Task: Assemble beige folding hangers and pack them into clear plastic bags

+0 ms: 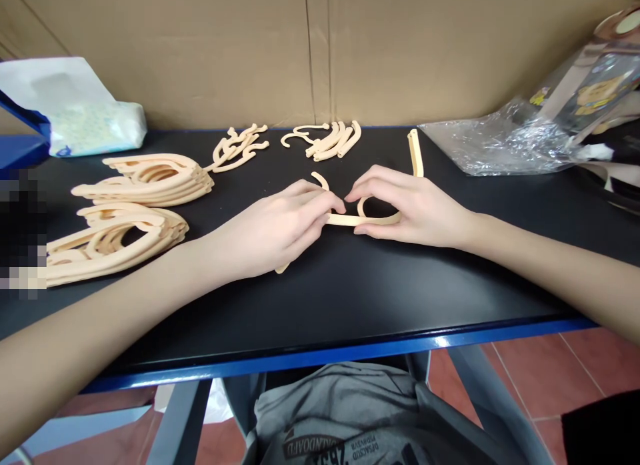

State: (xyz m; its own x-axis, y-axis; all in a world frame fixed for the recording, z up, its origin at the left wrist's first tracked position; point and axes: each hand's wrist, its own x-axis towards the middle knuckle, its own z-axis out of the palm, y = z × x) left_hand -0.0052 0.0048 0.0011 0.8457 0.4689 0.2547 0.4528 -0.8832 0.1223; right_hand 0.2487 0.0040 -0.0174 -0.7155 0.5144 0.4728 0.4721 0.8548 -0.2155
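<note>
A beige plastic folding hanger (343, 219) is held between both hands, just above or on the black tabletop. My left hand (295, 218) is closed round its left part; one end pokes out below the palm, and a curved tip, looking like the hook, rises above the fingers. My right hand (407, 201) pinches the curved right part between thumb and fingers. Behind the right hand a beige arm piece (415, 153) sticks up; whether it joins the hanger is hidden. The joint near my left fingertips is mostly covered.
Two stacks of beige hangers (170, 181) lie at the left. Behind are a pile of hooks (243, 148) and several curved arm pieces (333, 141). A white soft packet (95, 128) sits back left, a clear plastic bag (500, 141) back right. A cardboard wall (200, 58) closes the rear.
</note>
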